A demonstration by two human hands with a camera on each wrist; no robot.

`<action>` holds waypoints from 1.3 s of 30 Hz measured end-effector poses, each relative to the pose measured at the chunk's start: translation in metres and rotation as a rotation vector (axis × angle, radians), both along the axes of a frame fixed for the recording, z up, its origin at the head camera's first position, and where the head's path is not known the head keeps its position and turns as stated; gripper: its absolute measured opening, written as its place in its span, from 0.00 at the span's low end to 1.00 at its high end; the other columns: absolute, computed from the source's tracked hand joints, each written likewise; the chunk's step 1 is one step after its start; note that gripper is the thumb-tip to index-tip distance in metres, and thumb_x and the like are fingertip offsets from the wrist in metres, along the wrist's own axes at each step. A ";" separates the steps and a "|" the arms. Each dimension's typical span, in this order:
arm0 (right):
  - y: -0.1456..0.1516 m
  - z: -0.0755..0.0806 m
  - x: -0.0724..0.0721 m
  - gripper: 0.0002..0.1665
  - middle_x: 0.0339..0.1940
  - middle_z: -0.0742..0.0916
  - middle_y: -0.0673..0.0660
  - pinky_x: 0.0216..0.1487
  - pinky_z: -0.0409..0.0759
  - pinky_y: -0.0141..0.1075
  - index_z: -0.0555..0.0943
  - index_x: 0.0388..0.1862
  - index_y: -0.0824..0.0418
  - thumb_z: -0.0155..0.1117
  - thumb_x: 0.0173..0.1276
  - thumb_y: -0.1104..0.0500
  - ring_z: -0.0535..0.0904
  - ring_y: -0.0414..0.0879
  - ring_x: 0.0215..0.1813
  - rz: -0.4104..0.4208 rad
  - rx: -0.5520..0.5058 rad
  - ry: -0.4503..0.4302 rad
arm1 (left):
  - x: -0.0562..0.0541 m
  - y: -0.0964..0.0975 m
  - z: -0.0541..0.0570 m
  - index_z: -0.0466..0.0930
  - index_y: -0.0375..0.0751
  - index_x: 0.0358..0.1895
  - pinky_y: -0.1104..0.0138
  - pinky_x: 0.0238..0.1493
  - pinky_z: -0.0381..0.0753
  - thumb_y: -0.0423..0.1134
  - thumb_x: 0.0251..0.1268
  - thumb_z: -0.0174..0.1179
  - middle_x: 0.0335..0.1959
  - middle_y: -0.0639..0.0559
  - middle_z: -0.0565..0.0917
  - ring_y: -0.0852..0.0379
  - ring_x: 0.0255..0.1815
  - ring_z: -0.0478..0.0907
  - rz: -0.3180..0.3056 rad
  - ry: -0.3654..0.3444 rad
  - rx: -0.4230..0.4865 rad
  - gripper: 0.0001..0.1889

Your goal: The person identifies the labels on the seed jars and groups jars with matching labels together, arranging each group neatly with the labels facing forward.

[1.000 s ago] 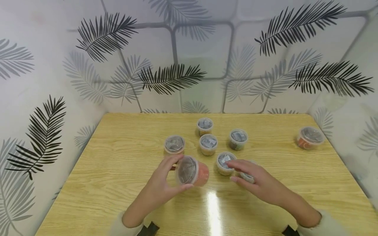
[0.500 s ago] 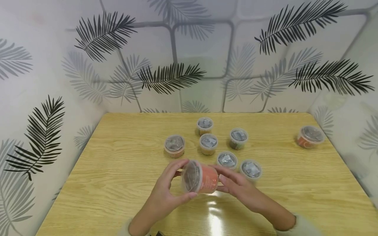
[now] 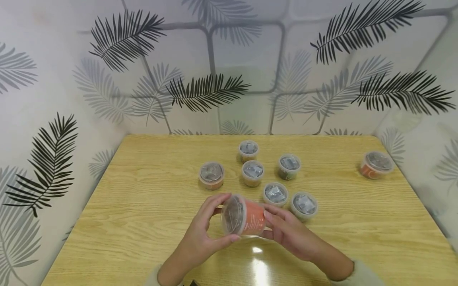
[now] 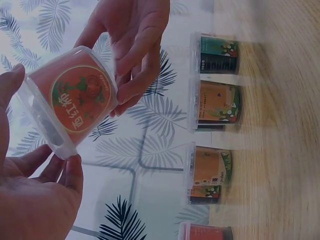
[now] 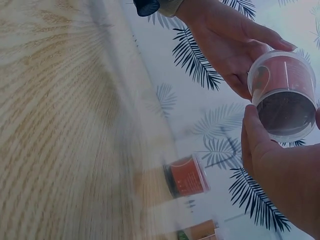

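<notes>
A clear plastic tub (image 3: pixel 252 218) with an orange-red label is raised over the table, tipped on its side with the lid towards the left. My left hand (image 3: pixel 204 234) grips it around the lid rim, thumb below and fingers above. At the other end, my right hand (image 3: pixel 291 234) holds the base between thumb and fingers. The left wrist view shows a tomato picture and lettering on the label (image 4: pixel 80 97). From the right wrist view the tub's dark round bottom (image 5: pixel 286 114) shows between both hands.
Several smaller lidded tubs stand beyond my hands, among them one near my right fingers (image 3: pixel 274 194) and one farther right (image 3: pixel 304 204). A wider tub (image 3: pixel 211 175) stands to the left, and another red-labelled tub (image 3: pixel 376 165) near the table's right edge. A leaf-patterned wall (image 3: pixel 243 115) backs the wooden table (image 3: pixel 143 190).
My right hand has moved left from over the small tubs and taken hold of the tub's base. The tub, in my left hand throughout, has shifted slightly right.
</notes>
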State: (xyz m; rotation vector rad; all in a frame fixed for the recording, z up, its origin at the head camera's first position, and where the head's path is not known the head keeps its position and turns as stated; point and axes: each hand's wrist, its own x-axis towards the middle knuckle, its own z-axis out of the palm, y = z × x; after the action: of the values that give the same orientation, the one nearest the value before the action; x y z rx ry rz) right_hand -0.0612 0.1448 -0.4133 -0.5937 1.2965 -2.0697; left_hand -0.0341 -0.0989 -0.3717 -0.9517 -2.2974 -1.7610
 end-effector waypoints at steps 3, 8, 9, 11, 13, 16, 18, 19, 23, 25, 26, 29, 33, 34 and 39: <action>0.000 0.000 0.000 0.25 0.64 0.71 0.61 0.63 0.67 0.46 0.56 0.68 0.71 0.34 0.77 0.61 0.66 0.52 0.66 -0.015 -0.012 -0.012 | 0.000 0.000 0.000 0.57 0.30 0.66 0.59 0.60 0.68 0.28 0.49 0.68 0.62 0.44 0.64 0.49 0.62 0.63 -0.017 -0.019 -0.020 0.40; -0.001 -0.001 0.001 0.24 0.62 0.72 0.61 0.62 0.69 0.46 0.58 0.67 0.71 0.37 0.76 0.62 0.69 0.53 0.63 -0.075 0.006 0.013 | -0.001 0.000 -0.003 0.53 0.31 0.68 0.57 0.61 0.67 0.29 0.52 0.67 0.64 0.42 0.60 0.48 0.64 0.60 -0.048 -0.050 -0.031 0.40; -0.001 -0.002 0.002 0.24 0.62 0.71 0.62 0.61 0.69 0.46 0.58 0.67 0.72 0.38 0.75 0.63 0.69 0.53 0.62 -0.091 0.016 0.020 | -0.002 0.000 -0.004 0.52 0.32 0.68 0.57 0.62 0.66 0.29 0.53 0.66 0.65 0.42 0.60 0.48 0.64 0.59 -0.052 -0.050 -0.032 0.41; -0.001 -0.002 0.003 0.25 0.61 0.72 0.62 0.60 0.70 0.46 0.57 0.67 0.73 0.40 0.74 0.63 0.71 0.54 0.60 -0.127 0.039 0.024 | -0.004 -0.001 -0.011 0.51 0.33 0.69 0.56 0.62 0.66 0.30 0.53 0.66 0.65 0.42 0.59 0.47 0.65 0.58 -0.056 -0.048 -0.028 0.41; -0.001 -0.002 0.003 0.27 0.60 0.72 0.62 0.59 0.71 0.45 0.55 0.67 0.75 0.43 0.73 0.64 0.73 0.53 0.58 -0.165 0.066 0.035 | -0.007 -0.001 -0.019 0.50 0.36 0.70 0.57 0.61 0.67 0.31 0.54 0.66 0.67 0.44 0.58 0.48 0.65 0.58 -0.059 -0.045 -0.034 0.42; 0.000 -0.001 0.004 0.28 0.60 0.72 0.63 0.59 0.71 0.44 0.55 0.67 0.74 0.45 0.72 0.64 0.72 0.52 0.59 -0.203 0.106 0.053 | -0.011 -0.003 -0.031 0.48 0.43 0.71 0.58 0.61 0.67 0.34 0.56 0.65 0.67 0.49 0.57 0.49 0.65 0.58 -0.059 -0.050 -0.045 0.42; 0.000 -0.002 0.005 0.28 0.60 0.72 0.64 0.59 0.71 0.43 0.57 0.67 0.73 0.47 0.72 0.64 0.72 0.52 0.59 -0.222 0.141 0.080 | -0.013 -0.003 -0.035 0.48 0.47 0.72 0.58 0.61 0.68 0.36 0.58 0.64 0.67 0.51 0.57 0.49 0.64 0.59 -0.056 -0.055 -0.052 0.42; 0.000 -0.001 0.005 0.27 0.60 0.72 0.64 0.59 0.71 0.43 0.57 0.67 0.71 0.47 0.72 0.64 0.71 0.52 0.60 -0.228 0.158 0.089 | -0.013 -0.004 -0.036 0.47 0.48 0.72 0.59 0.60 0.68 0.36 0.58 0.64 0.66 0.51 0.57 0.49 0.63 0.60 -0.053 -0.060 -0.052 0.42; 0.000 -0.001 0.006 0.27 0.61 0.72 0.66 0.58 0.72 0.42 0.60 0.67 0.68 0.50 0.70 0.65 0.71 0.52 0.60 -0.259 0.221 0.139 | -0.013 -0.003 -0.038 0.48 0.51 0.71 0.60 0.59 0.70 0.37 0.60 0.62 0.65 0.53 0.58 0.49 0.60 0.62 -0.043 -0.083 -0.042 0.40; -0.001 0.000 0.006 0.28 0.62 0.72 0.65 0.58 0.73 0.42 0.61 0.67 0.66 0.52 0.69 0.65 0.71 0.51 0.61 -0.278 0.242 0.158 | -0.013 -0.003 -0.038 0.49 0.52 0.71 0.61 0.58 0.71 0.37 0.60 0.62 0.65 0.54 0.59 0.49 0.59 0.63 -0.041 -0.104 -0.035 0.39; -0.002 0.000 0.006 0.28 0.62 0.72 0.65 0.57 0.73 0.41 0.62 0.67 0.65 0.52 0.69 0.65 0.71 0.51 0.60 -0.287 0.251 0.171 | -0.013 -0.003 -0.038 0.49 0.52 0.71 0.61 0.57 0.71 0.37 0.61 0.62 0.64 0.54 0.59 0.50 0.59 0.62 -0.042 -0.115 -0.033 0.39; -0.003 0.000 0.007 0.28 0.62 0.72 0.65 0.57 0.74 0.41 0.63 0.66 0.64 0.54 0.68 0.66 0.71 0.52 0.61 -0.304 0.261 0.201 | -0.012 -0.003 -0.038 0.50 0.53 0.71 0.61 0.57 0.72 0.37 0.61 0.61 0.63 0.54 0.60 0.50 0.59 0.62 -0.043 -0.141 -0.030 0.38; -0.003 0.000 0.007 0.28 0.62 0.72 0.64 0.56 0.74 0.41 0.63 0.66 0.64 0.54 0.67 0.67 0.70 0.53 0.61 -0.299 0.239 0.222 | -0.011 -0.003 -0.035 0.51 0.51 0.70 0.61 0.56 0.72 0.37 0.60 0.63 0.62 0.53 0.62 0.49 0.58 0.63 -0.040 -0.130 -0.028 0.38; -0.002 0.000 0.007 0.28 0.62 0.72 0.64 0.57 0.74 0.41 0.63 0.66 0.65 0.54 0.67 0.67 0.70 0.53 0.61 -0.293 0.228 0.225 | -0.011 -0.002 -0.033 0.52 0.50 0.70 0.61 0.56 0.73 0.36 0.59 0.63 0.62 0.53 0.62 0.49 0.58 0.63 -0.036 -0.127 -0.025 0.38; -0.002 0.000 0.007 0.30 0.64 0.69 0.64 0.58 0.73 0.41 0.61 0.67 0.66 0.53 0.68 0.67 0.68 0.51 0.63 -0.256 0.194 0.231 | -0.003 0.000 -0.013 0.55 0.38 0.67 0.58 0.54 0.74 0.31 0.55 0.65 0.60 0.47 0.64 0.46 0.55 0.66 -0.014 -0.099 -0.014 0.37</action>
State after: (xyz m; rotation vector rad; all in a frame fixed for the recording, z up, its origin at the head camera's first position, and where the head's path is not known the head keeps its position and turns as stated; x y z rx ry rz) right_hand -0.0547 0.1430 -0.4132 -0.6194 1.7646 -2.0875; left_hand -0.0372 -0.0990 -0.3849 -0.9048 -2.3703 -1.8401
